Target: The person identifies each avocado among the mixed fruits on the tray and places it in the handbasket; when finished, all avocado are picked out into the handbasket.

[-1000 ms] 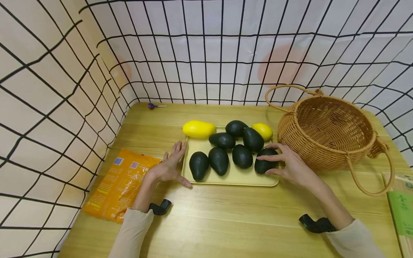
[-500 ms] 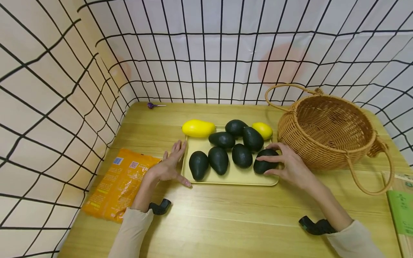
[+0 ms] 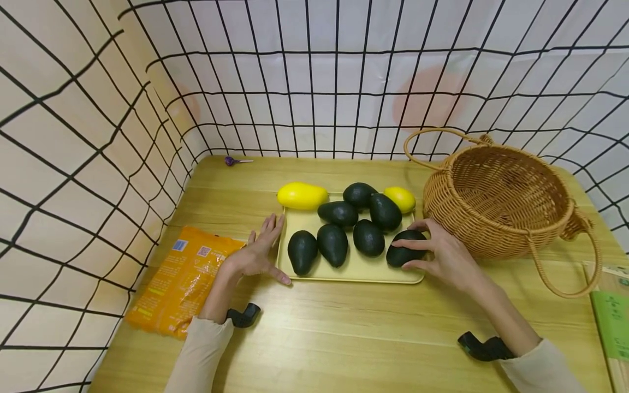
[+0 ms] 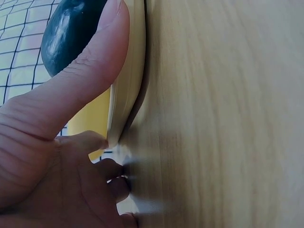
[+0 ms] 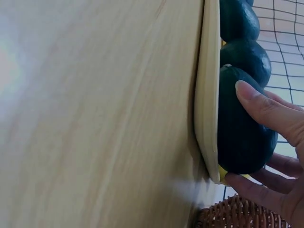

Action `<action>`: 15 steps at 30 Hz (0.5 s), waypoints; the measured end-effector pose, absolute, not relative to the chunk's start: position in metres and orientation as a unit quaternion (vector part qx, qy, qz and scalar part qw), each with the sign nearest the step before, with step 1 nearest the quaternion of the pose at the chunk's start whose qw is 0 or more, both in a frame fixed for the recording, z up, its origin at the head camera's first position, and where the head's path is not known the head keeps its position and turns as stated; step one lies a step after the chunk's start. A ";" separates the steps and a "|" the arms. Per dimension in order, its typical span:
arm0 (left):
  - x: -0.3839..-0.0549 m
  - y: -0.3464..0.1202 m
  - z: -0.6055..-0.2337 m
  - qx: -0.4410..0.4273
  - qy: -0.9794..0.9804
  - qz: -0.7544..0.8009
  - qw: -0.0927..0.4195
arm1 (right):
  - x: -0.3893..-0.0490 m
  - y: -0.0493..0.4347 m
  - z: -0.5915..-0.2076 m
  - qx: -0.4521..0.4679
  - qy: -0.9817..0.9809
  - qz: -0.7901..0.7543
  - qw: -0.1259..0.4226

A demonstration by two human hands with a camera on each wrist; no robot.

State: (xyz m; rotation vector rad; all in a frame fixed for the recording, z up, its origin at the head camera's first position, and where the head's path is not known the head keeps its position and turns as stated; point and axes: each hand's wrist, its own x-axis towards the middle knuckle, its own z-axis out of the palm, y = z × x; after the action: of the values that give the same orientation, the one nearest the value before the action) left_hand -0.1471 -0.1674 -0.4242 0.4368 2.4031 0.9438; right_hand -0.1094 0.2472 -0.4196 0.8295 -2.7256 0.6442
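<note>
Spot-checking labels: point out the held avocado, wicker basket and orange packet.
Held avocado [image 5: 243, 135]: right wrist view, middle of its dark body.
Wicker basket [image 3: 478, 231]: head view, outer wall.
Orange packet [image 3: 183, 283]: head view, printed face.

Avocados [image 3: 369, 238] on the tray [image 3: 363, 269], bag [image 3: 184, 284] to its left, basket [image 3: 474, 232] to its right

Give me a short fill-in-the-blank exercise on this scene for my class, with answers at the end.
Counting the one in the person's right hand, ____ dark green, oval fruits are visible in the head view.
The round brown wicker basket stands on the person's ____ side.
The shiny orange plastic packet lies to the person's ____.

Missing words: seven; right; left.
</note>
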 end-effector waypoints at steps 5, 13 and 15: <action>-0.147 -0.168 -0.424 0.163 0.886 0.348 0.257 | -0.099 0.248 -0.407 0.290 -0.923 0.218 0.124; -0.147 -0.168 -0.426 0.163 0.887 0.346 0.259 | -0.093 0.253 -0.366 0.324 -0.878 0.300 0.185; -0.148 -0.168 -0.426 0.164 0.886 0.348 0.259 | -0.093 0.257 -0.356 0.316 -0.873 0.315 0.197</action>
State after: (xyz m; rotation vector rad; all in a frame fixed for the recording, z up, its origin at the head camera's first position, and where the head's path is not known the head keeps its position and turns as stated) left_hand -0.1478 -0.1681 -0.4256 0.4435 2.4008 0.9420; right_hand -0.0927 0.2566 -0.3563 0.8852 -2.4441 0.8828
